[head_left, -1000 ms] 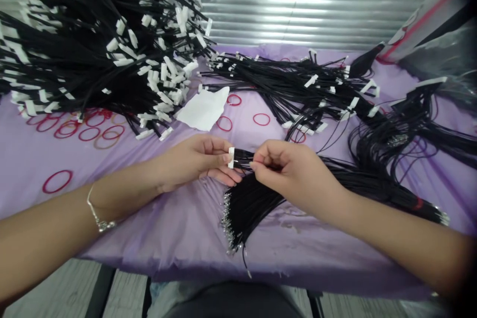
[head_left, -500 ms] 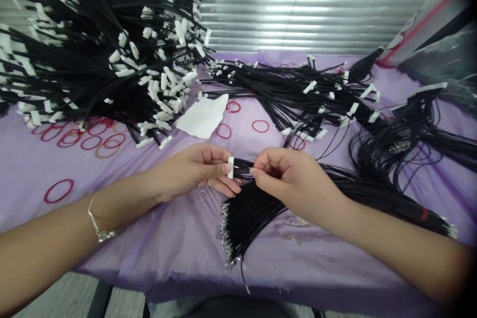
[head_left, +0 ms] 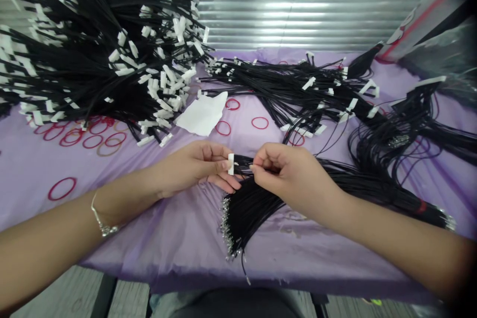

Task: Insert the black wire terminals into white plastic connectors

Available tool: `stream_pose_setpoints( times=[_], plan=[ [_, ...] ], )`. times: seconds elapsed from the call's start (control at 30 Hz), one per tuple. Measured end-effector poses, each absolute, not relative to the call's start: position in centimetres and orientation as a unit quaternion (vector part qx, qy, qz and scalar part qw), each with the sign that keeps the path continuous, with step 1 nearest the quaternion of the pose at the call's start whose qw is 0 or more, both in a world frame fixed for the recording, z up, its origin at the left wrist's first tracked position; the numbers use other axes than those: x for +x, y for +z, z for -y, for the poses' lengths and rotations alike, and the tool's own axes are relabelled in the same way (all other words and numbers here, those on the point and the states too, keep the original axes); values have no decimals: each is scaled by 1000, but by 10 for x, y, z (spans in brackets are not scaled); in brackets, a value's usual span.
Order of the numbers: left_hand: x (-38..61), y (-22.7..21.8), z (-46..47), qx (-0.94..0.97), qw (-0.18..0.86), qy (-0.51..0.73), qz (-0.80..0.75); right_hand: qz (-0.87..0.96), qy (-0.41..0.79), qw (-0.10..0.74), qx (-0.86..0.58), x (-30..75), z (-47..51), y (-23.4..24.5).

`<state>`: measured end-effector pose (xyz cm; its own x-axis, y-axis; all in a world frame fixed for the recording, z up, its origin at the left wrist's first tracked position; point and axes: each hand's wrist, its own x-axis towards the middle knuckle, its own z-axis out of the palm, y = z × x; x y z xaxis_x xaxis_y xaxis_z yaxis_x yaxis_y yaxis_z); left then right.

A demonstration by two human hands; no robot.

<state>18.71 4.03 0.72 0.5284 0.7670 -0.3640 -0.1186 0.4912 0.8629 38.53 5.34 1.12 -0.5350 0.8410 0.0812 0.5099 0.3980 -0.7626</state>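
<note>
Between the thumb and fingers of my left hand point(head_left: 210, 165) is a white connector housing point(head_left: 231, 164), with several black wires running out of it to the right. My right hand point(head_left: 288, 171) is closed in a pinch just right of the connector, on a thin black wire point(head_left: 246, 164) whose end points at the housing. Whether that wire's tip touches the housing is too small to tell. Below both hands lies a thick bundle of black wires point(head_left: 257, 208) with bare metal terminals point(head_left: 225, 228) at its left end.
A tall heap of black cables with white connectors point(head_left: 122, 54) stands at the back left. Red rubber bands point(head_left: 62, 188) and a torn white paper point(head_left: 203, 115) lie on the purple cloth point(head_left: 167, 253). More connector cables point(head_left: 298, 89) spread at the back right, before metal blinds point(head_left: 316, 5).
The view has shifted slightly. Both hands keep nearly the same place and grip, with the connector in the left and the wire in the right.
</note>
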Motion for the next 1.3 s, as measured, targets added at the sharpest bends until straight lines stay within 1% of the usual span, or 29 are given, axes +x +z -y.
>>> stream_pose_setpoints(
  times=[0.3,0.47,0.73,0.93,1.03,1.13,1.27,1.3],
  plan=[
    [189,9,-39,421,753,290,-414,796,381,229,-412,387,-53,9],
    [190,11,-37,431,738,285,-434,809,351,239,-407,384,-52,6],
    [189,9,-38,441,733,278,-438,831,318,219,-400,381,-51,2],
    [189,10,-38,441,734,273,-438,824,325,227,-405,380,-53,4],
    [190,10,-38,439,735,278,-436,833,311,220,-401,380,-54,5],
    [189,10,-38,430,741,281,-431,877,243,205,-360,384,-54,7],
    [189,10,-38,401,758,288,-426,931,38,255,-259,391,-48,11],
    [189,10,-39,394,759,292,-428,938,9,253,-236,391,-46,12]
  ],
)
